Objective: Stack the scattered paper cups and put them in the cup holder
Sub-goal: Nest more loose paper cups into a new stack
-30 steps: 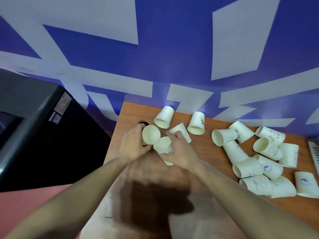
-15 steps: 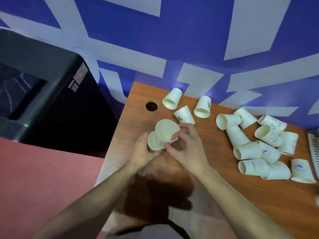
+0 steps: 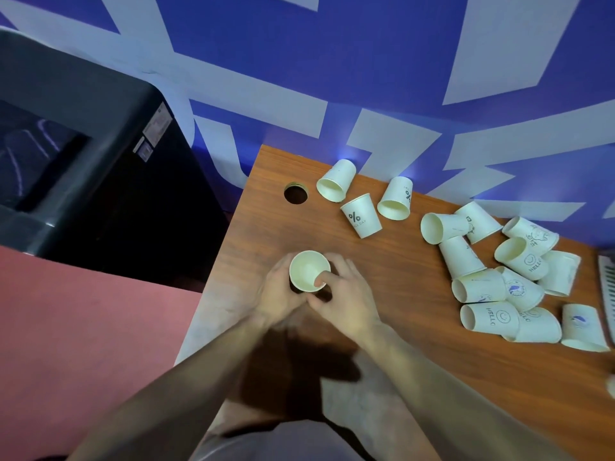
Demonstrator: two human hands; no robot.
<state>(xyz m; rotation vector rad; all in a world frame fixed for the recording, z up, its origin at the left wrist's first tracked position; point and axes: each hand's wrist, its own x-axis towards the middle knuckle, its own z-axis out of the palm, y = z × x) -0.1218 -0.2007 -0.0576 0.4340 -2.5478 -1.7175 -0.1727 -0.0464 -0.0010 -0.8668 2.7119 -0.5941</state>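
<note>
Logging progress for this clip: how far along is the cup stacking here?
Early stage. Done: nothing in the round hole in the table. In hand: the left hand and right hand hold an upright cup, right fingers on its rim; whether others are nested under it cannot be told. Left: three cups near the hole and the right-hand cluster, lying scattered.

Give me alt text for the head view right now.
Both hands, left hand and right hand, hold an upright paper cup over a wooden table. Near the far left corner is a round hole; many more cups lie scattered to the right.
</note>
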